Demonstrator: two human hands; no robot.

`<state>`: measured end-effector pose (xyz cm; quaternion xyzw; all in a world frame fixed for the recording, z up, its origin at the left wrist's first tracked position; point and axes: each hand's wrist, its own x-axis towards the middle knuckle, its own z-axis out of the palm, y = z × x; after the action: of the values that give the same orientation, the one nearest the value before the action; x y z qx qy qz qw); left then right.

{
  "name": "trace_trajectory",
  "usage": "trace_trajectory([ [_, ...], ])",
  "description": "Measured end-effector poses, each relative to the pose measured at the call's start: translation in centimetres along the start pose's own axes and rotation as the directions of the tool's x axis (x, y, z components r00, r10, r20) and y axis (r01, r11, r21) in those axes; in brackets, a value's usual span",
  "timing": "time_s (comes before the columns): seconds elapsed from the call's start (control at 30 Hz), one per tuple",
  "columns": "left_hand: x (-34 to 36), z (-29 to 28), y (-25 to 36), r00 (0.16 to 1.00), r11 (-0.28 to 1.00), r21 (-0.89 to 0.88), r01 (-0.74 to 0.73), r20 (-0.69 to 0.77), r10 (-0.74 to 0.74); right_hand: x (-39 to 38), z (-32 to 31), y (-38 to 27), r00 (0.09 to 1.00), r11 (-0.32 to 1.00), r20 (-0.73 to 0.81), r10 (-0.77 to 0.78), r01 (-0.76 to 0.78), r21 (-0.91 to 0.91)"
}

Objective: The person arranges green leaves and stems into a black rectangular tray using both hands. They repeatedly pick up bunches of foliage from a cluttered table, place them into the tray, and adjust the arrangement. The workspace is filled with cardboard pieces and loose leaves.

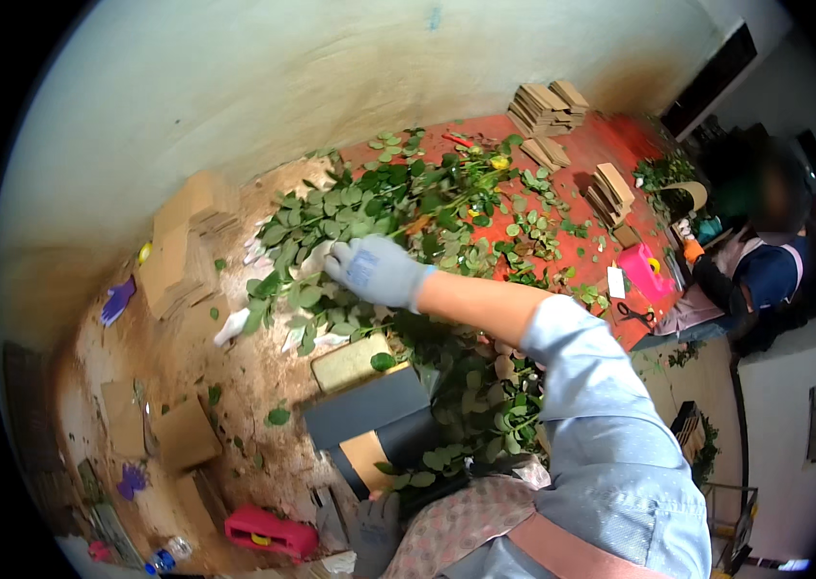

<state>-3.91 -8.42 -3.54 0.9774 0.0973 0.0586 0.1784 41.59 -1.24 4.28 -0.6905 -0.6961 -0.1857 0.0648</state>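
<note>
My right hand (376,274), in a grey glove, stretches over leafy stems (340,207) with its fingers curled among leaves and pale, wrapped blooms; what they grip is hidden. My left hand (376,531), also gloved, is low by my patterned apron, its fingers too shaded to read. Near it are a dark grey board (364,405) crossed by a tan cardboard strip (364,458), a cream block (350,363) and more dark foliage (466,415).
Cardboard stacks (181,256) (548,106), purple gloves (116,301), pink tape dispensers (268,531) (644,272), scissors (636,314) and a bottle (168,555) lie around the worktop. A co-worker (765,270) with an orange-gloved hand (692,248) is at the right.
</note>
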Motion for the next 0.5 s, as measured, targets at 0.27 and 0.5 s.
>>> trace_trajectory([
  [0.27,0.8,-2.1,1.3,0.994,0.994,-0.047,0.095,0.054,-0.093,-13.4,-15.7,-13.8,0.916,0.994,0.393,-0.075,0.035,0.106],
  [0.5,0.7,-1.1,1.0,0.998,0.998,-0.017,0.061,-0.024,-0.061,-23.1,-8.8,-17.7,0.785,0.982,0.618,0.043,-0.149,0.120],
])
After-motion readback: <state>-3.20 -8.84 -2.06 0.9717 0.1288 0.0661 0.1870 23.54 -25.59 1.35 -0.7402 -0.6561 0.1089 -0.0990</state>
